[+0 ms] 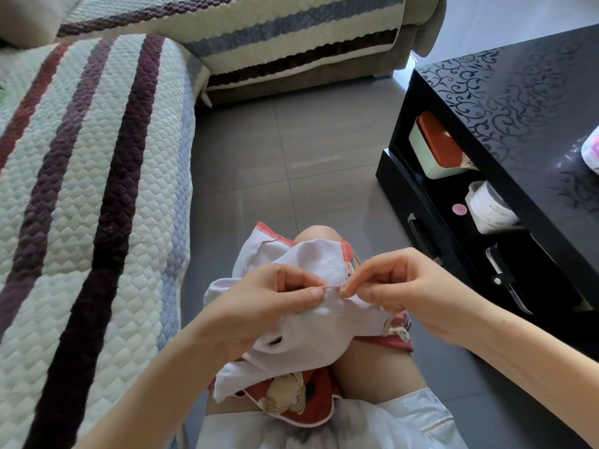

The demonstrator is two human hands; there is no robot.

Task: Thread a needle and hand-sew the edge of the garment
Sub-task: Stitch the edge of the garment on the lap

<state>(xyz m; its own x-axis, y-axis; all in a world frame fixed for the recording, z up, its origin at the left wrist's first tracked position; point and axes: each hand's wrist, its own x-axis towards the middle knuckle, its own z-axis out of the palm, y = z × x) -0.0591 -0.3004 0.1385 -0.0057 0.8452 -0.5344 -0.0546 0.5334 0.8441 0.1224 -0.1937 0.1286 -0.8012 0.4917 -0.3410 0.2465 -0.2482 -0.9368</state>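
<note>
Though tiny, needle [342, 288] crosswise, tip leftward.

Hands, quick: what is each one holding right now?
Left hand: closed, pinching the garment at its edge.
Right hand: closed, pinching the needle at that edge.

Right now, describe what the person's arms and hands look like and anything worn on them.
The left forearm and right forearm are bare up to the frame edge; no sleeve reaches them. No watch or bracelet shows at either wrist. The left hand and right hand are ungloved.
</note>
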